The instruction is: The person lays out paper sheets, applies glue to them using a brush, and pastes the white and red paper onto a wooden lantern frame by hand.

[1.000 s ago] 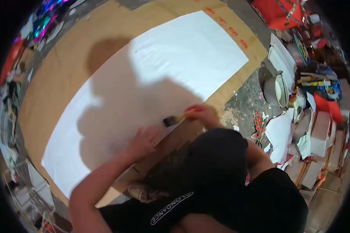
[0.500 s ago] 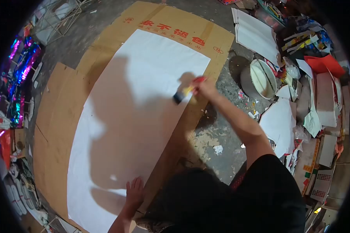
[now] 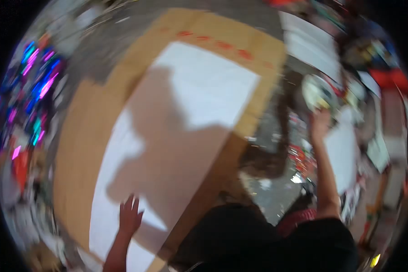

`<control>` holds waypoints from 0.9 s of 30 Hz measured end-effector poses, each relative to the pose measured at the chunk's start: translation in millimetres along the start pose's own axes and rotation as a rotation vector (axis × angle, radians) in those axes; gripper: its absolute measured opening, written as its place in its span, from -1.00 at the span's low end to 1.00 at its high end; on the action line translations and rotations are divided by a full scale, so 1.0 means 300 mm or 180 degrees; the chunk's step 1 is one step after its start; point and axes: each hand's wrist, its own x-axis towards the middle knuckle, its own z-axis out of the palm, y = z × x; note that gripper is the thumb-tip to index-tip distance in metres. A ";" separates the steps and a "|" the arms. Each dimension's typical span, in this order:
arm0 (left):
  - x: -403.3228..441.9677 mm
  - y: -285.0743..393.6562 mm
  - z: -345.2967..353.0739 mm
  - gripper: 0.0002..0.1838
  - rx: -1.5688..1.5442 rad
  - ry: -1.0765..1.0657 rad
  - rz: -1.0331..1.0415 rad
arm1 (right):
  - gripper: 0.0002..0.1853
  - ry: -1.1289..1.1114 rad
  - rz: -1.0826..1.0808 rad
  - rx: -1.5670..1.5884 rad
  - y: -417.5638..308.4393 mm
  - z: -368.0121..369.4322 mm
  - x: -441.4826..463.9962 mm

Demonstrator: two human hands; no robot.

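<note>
A long sheet of white paper (image 3: pixel 213 77) lies on flattened brown cardboard (image 3: pixel 86 136), my shadow across much of it. My left hand (image 3: pixel 130 216) is open, fingers apart, over the lower part of the sheet; whether it touches the paper is unclear. On the right, my right hand (image 3: pixel 321 122) is at the near edge of a pale bucket (image 3: pixel 305 93). It is closed around a paintbrush (image 3: pixel 323 104), of which a yellowish part shows, blurred. The bristle end is hard to make out at the bucket's mouth. Something whitish shows inside the bucket.
Shiny coloured foil (image 3: pixel 38 86) is heaped at the left. White sheets (image 3: pixel 310 43), a red piece (image 3: pixel 390 79) and boxes crowd the right side. Scraps (image 3: pixel 299 158) litter the grey floor between cardboard and bucket.
My right hand has moved with the paintbrush from above the paper rightward to the bucket. My left hand has shifted left over the sheet. The view has shifted and blurred.
</note>
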 end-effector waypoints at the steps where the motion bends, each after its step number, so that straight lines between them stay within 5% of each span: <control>1: -0.026 -0.069 0.003 -0.34 -0.0197 0.0061 -0.0109 | -0.59 0.1253 -0.0956 -0.0464 0.166 0.168 -0.030; 3: -0.120 -0.166 0.011 -0.39 -0.0170 0.0312 -0.0352 | -0.35 0.1434 -0.1433 -0.0285 0.438 0.420 -0.012; 4: -0.173 -0.191 -0.025 -0.44 -0.0237 0.0330 -0.0615 | -0.32 0.1178 -0.1420 -0.1319 0.366 0.334 -0.050; 5: -0.232 -0.228 -0.035 -0.47 -0.0232 0.0201 -0.0932 | -0.31 0.2014 -0.2227 -0.0285 0.382 0.371 -0.001; 8: -0.511 -0.273 -0.067 -0.50 -0.0910 0.0484 -0.2031 | -0.26 0.1512 -0.1181 -0.0974 0.065 0.123 -0.064; 10: -0.682 -0.325 0.010 -0.49 -0.1325 0.0858 -0.2479 | -0.29 0.2538 -0.1671 -0.1884 -0.147 -0.035 -0.148; 13: -1.029 -0.391 0.289 -0.49 -0.1561 0.1757 -0.3111 | -0.32 0.3145 -0.2936 -0.0488 -0.521 -0.235 -0.230; 14: -1.157 -0.408 0.417 -0.49 -0.1795 0.2129 -0.3564 | -0.29 0.2830 -0.2938 -0.0589 -0.615 -0.281 -0.261; 15: -1.271 -0.357 0.441 -0.48 -0.2040 0.2396 -0.3994 | -0.15 0.1556 -0.2490 -0.1209 -0.682 -0.259 -0.227; 17: -1.560 -0.405 0.740 -0.51 -0.1346 0.2666 -0.4812 | -0.35 0.1844 -0.3251 0.0121 -0.890 -0.288 -0.251; 19: -1.847 -0.501 0.935 -0.59 -0.2378 0.3449 -0.5104 | -0.43 0.1687 -0.3731 0.0156 -1.096 -0.414 -0.359; 21: -2.012 -0.554 0.804 -0.62 -0.3017 0.4021 -0.5803 | -0.39 0.1568 -0.4087 0.0344 -1.267 -0.482 -0.455; 25: -2.200 -0.856 0.627 -0.56 -0.3884 0.5864 -0.5323 | -0.34 0.0838 -0.4670 0.0800 -1.478 -0.682 -0.716; 27: -2.262 -1.052 0.580 -0.49 -0.4098 0.6161 -0.5130 | -0.31 0.0306 -0.4696 0.0724 -1.529 -0.833 -0.908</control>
